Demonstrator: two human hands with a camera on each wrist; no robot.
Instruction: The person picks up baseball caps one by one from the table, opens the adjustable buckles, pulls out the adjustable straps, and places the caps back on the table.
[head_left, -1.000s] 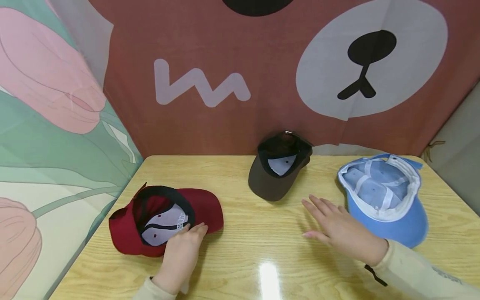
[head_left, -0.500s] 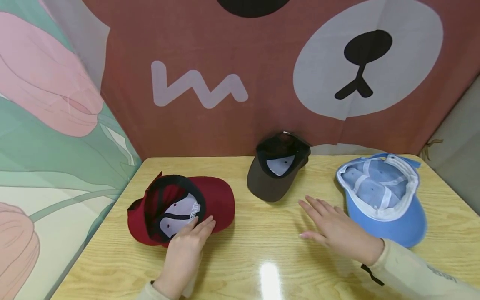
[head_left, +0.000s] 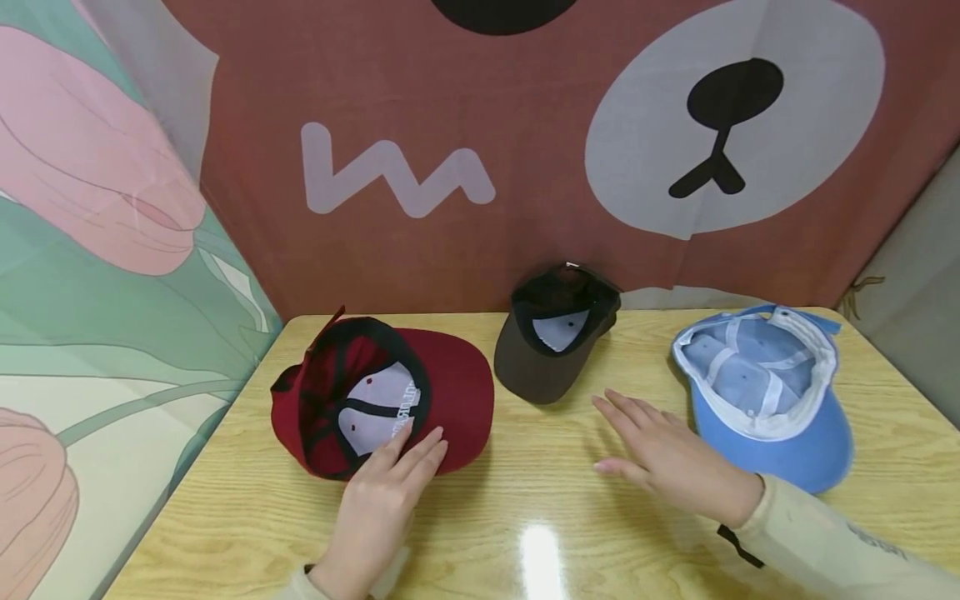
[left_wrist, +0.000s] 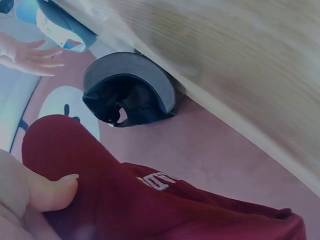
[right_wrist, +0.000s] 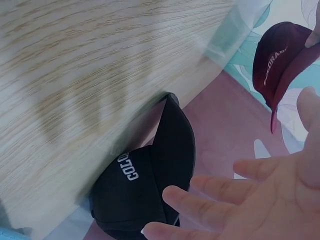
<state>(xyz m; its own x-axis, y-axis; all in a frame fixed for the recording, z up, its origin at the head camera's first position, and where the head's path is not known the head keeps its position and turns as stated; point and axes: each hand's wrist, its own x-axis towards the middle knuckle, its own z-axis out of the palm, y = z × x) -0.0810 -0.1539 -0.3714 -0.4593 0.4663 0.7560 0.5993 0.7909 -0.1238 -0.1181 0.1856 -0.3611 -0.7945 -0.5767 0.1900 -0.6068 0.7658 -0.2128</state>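
My left hand [head_left: 378,504] pinches a dark red baseball cap [head_left: 461,392] where the brim meets the crown, fingers on the inner side. The thumb [left_wrist: 55,192] presses the outside in the left wrist view, near white lettering. The cap's hollow faces up toward me, brim pointing right; in the right wrist view it hangs above the table. My right hand [head_left: 667,462] hovers with fingers spread and holds nothing. It is just left of a light blue cap [head_left: 795,458], which lies upside down. A dark brown cap [head_left: 536,367] lies hollow up at the table's back edge.
The wooden table [head_left: 525,500] ends at the back against a brown bear-print cloth [head_left: 412,258]. A floral cloth [head_left: 135,317] hangs along the left side, and a grey panel [head_left: 922,292] stands at the right.
My left hand has carried the red cap rightward and farther back, and the cap looks higher and more tilted. My right hand has barely moved; the brown and blue caps stay put.
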